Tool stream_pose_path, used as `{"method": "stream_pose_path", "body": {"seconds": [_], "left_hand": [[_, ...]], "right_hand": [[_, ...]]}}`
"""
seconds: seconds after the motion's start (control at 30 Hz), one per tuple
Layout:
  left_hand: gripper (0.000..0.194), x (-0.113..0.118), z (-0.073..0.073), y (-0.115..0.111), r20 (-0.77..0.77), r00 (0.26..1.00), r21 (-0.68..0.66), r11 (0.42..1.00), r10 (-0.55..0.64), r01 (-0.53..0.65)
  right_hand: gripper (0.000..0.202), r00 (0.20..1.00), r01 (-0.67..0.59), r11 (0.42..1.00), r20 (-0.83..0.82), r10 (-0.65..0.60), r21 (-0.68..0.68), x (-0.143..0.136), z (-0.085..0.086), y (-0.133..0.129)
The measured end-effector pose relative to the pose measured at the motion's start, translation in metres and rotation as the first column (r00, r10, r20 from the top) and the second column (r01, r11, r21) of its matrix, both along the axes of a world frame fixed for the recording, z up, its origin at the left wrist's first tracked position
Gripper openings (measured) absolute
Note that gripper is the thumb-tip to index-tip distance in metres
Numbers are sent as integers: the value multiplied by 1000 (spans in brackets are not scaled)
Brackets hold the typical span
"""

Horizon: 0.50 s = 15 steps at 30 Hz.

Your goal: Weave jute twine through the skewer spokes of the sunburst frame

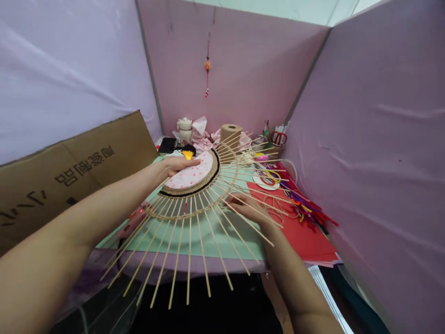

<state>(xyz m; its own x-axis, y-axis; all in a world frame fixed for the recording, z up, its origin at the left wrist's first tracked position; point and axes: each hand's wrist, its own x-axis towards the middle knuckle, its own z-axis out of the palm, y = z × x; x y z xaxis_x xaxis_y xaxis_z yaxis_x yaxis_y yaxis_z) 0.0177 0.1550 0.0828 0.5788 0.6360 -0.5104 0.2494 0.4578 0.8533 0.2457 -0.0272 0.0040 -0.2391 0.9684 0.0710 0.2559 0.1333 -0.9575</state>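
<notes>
Pale wood was seen in the sticks of the fan, which was held low over the worktop, with many tips reaching past its near edge. The spotted centre was clamped by the left hand, thumb on top and fingers hidden underneath. The right hand was placed under the sticks, its bent fingertips close to the twine ring; whether anything was pinched there could not be told. The hands were set apart. To the right, red paper was spread beneath loose cord. The fan was judged light, fairly stiff at its layered middle but springy and easily snapped along the thin, unsupported sticks. Firm holding seemed best given at the centre or its black rim, where force would be shared, while the ring was judged better steadied gently, since its weave might be shifted or loosened by pulling.
</notes>
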Motion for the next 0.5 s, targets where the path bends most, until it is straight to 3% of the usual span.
{"method": "stream_pose_path", "body": {"seconds": [0.13, 0.27, 0.5], "left_hand": [[32, 3, -11, 4, -56, 996, 47, 996, -74, 77], [31, 8, -29, 7, -117, 989, 69, 993, -90, 99], [44, 6, -52, 15, -260, 961, 91, 989, -90, 118]], "right_hand": [[23, 980, 152, 988, 128, -155, 26, 47, 8, -29], [28, 942, 228, 971, 236, -240, 75, 80, 3, -63], [24, 867, 309, 935, 354, -352, 174, 85, -12, -101]]}}
